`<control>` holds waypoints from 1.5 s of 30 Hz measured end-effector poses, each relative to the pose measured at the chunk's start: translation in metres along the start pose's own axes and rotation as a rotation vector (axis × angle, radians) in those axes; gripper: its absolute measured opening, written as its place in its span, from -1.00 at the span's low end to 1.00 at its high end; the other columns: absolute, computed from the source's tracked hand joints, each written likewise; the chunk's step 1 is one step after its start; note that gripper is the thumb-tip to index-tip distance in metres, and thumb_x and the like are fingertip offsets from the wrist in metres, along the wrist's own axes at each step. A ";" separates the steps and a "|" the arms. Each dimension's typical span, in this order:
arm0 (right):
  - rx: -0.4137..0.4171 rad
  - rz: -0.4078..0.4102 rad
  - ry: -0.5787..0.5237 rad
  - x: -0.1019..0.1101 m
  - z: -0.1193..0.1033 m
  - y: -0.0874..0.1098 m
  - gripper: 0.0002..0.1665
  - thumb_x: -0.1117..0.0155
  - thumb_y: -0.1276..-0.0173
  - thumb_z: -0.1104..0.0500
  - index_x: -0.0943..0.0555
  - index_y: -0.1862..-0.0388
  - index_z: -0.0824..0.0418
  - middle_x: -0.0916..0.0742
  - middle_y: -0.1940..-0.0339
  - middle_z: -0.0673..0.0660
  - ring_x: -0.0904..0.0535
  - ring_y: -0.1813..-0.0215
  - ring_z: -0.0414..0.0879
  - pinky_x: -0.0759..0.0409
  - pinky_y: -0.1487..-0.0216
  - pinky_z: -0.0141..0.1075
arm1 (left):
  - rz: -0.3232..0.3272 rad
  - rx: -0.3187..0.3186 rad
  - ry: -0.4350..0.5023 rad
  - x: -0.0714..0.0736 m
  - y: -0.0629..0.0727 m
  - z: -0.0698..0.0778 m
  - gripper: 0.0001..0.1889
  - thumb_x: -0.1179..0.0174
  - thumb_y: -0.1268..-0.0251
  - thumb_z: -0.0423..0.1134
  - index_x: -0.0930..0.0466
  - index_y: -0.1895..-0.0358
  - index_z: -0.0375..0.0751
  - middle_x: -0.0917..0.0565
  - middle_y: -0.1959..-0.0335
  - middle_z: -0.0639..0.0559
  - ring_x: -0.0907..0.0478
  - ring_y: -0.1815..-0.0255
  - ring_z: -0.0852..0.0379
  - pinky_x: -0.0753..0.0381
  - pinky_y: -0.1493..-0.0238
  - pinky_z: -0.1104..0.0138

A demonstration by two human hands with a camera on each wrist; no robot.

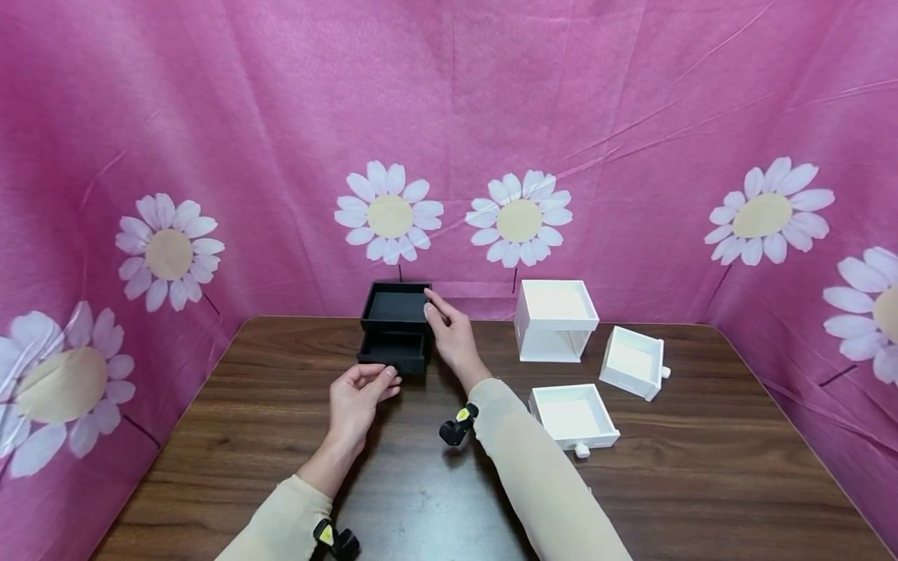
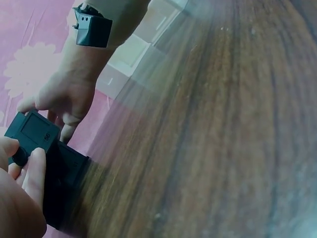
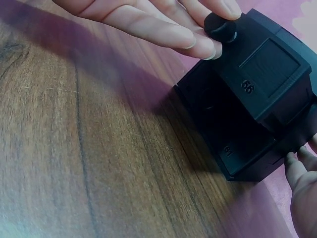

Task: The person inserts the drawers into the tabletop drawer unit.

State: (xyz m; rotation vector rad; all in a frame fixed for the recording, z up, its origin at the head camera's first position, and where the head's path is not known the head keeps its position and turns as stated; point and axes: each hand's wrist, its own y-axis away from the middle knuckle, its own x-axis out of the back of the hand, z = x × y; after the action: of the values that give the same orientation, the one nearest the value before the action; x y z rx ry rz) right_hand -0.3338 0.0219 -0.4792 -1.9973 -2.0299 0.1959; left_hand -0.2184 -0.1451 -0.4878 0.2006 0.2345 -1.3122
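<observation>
As I pinch the knob [image 3: 221, 28] of the black drawer [image 1: 390, 349] with my left hand [image 1: 359, 397], the drawer juts out. My right hand [image 1: 453, 336] touches the black cabinet [image 1: 396, 302], fingers extended.

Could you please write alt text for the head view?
A left hand holds the front of a pulled-out black drawer; the right hand touches the black box. To the right, a white box and two white drawers rest on the wooden table.
</observation>
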 end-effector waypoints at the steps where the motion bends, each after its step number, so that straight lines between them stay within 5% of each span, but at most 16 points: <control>1: -0.001 -0.001 0.002 0.000 0.000 0.000 -0.53 -0.23 -0.70 0.07 -0.63 -0.51 -0.03 -0.65 -0.53 0.09 -0.59 -0.48 -0.04 -0.57 -0.59 0.01 | -0.002 0.000 0.002 0.000 0.000 0.000 -0.91 -0.36 -0.38 -0.59 -0.67 0.14 -0.49 -0.87 0.25 -0.19 -0.86 0.31 0.08 -0.92 0.18 0.27; 14: 0.005 0.006 -0.008 -0.001 0.000 0.000 -0.53 -0.23 -0.70 0.09 -0.63 -0.51 0.01 -0.64 -0.54 0.11 -0.57 -0.52 -0.03 -0.53 -0.63 -0.01 | -0.035 -0.006 0.012 0.001 -0.008 -0.001 -0.88 -0.38 -0.37 -0.57 -0.67 0.11 -0.49 -0.86 0.35 0.03 -0.85 0.31 0.11 -0.92 0.12 0.26; 38: -0.006 0.013 -0.010 -0.003 0.000 0.002 -0.53 -0.22 -0.71 0.04 -0.63 -0.51 -0.04 -0.62 -0.56 0.08 -0.52 -0.59 0.00 -0.48 -0.67 0.01 | -0.042 -0.022 0.015 -0.003 -0.020 -0.001 -0.79 -0.43 -0.38 -0.49 -0.66 0.05 -0.57 -0.87 0.23 -0.16 -0.86 0.28 0.10 -0.92 0.13 0.30; 45: -0.001 0.009 -0.006 -0.002 -0.001 0.003 -0.53 -0.21 -0.71 0.03 -0.62 -0.52 -0.05 -0.62 -0.56 0.08 -0.51 -0.59 -0.01 -0.47 -0.68 0.01 | -0.028 -0.006 0.021 -0.005 -0.025 -0.003 -0.92 -0.36 -0.41 -0.55 -0.71 0.18 -0.34 -0.87 0.26 -0.08 -0.84 0.31 0.16 -0.91 0.15 0.33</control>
State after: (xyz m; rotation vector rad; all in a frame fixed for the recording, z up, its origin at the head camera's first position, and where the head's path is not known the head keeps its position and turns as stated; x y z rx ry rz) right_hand -0.3309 0.0197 -0.4797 -2.0093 -2.0250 0.2030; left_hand -0.2439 -0.1453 -0.4893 0.2070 0.2598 -1.3379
